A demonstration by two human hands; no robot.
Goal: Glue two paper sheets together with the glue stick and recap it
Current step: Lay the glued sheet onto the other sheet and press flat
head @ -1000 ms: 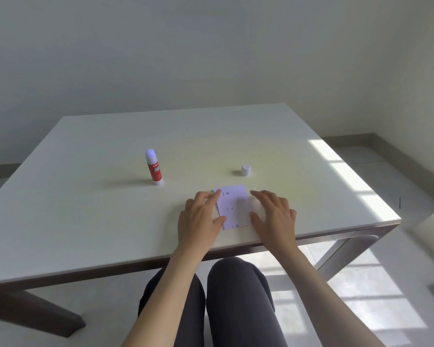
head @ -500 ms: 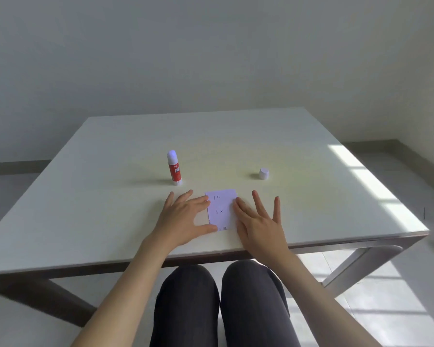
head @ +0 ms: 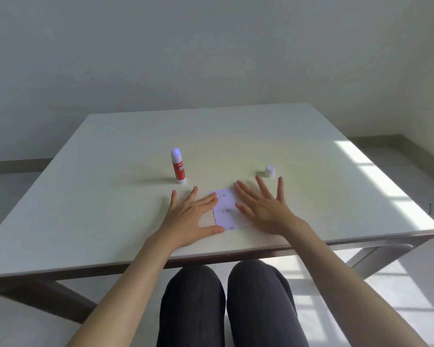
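On the table (head: 110, 209), 1 paper stack (head: 226, 211) was pressed flat by 2 hands: left hand (head: 191, 219) and right hand (head: 263, 206), fingers spread, nothing gripped. 1 uncapped glue stick (head: 178, 166) stood at 11 o'clock from it, 1 cap (head: 270, 171) at 1 o'clock.

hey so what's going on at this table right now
A seated person has both hands spread flat at a small printed paper near the table's front edge: the left hand at its left side, the right hand over its right side. Neither hand holds anything. The glue stick stands upright and uncapped behind the left hand, and its white cap sits apart, beyond the right hand.
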